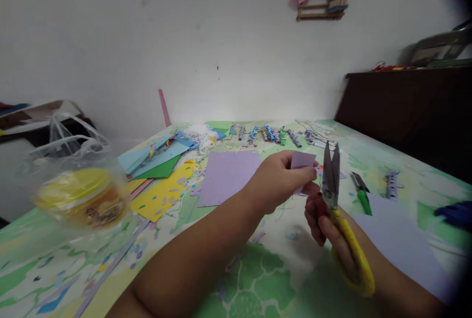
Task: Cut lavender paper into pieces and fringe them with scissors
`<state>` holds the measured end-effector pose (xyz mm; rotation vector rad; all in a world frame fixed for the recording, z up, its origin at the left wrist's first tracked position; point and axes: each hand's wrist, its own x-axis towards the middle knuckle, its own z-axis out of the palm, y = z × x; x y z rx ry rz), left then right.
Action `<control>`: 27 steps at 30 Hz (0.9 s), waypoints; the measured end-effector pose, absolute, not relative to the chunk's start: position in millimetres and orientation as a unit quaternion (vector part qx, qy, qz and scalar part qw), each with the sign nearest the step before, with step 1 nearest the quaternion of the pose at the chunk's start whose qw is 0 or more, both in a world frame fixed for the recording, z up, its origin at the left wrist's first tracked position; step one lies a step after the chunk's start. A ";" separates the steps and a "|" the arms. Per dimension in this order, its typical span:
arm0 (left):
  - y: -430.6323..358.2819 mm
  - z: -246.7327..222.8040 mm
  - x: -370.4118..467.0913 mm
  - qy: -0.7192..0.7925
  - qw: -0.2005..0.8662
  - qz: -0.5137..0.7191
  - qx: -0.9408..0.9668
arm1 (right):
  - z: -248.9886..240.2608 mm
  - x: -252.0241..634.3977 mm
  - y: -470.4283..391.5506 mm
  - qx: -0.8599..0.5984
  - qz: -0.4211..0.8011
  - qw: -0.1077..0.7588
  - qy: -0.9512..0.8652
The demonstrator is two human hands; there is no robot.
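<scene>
My left hand point(282, 178) pinches a small piece of purple paper point(303, 159) between thumb and fingers, above the table. Close beside it, my right hand point(330, 229) grips a pair of scissors point(332, 180) by the yellow handles. The blades point upward and stand slightly apart, just right of the paper, with no paper visible between them. Behind my left forearm a large purple sheet point(228, 175) lies flat. Another purple sheet point(401, 244) rests partly behind my right forearm.
A green utility knife point(363, 194) lies on the right, near a punched purple paper roll point(392, 185). Several decorated rolls point(271, 133) line the back beside white string point(202, 137). A bagged yellow-lidded tub point(83, 195) stands left, near coloured sheets point(162, 185) and scattered scraps.
</scene>
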<state>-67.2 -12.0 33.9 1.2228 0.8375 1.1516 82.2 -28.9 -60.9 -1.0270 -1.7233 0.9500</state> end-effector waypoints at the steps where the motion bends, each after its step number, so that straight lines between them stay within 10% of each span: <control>1: -11.3 33.8 -68.0 0.358 0.594 0.477 0.540 | -58.9 86.1 -27.4 -0.421 0.362 0.436 -0.708; 9: -9.5 34.9 -75.7 0.365 0.553 0.397 0.636 | -37.6 106.6 -21.8 -0.539 0.124 0.355 -0.754; 27: -2.6 35.1 -82.4 0.421 0.471 0.400 0.664 | -31.9 123.6 -9.1 -0.579 0.023 0.281 -0.765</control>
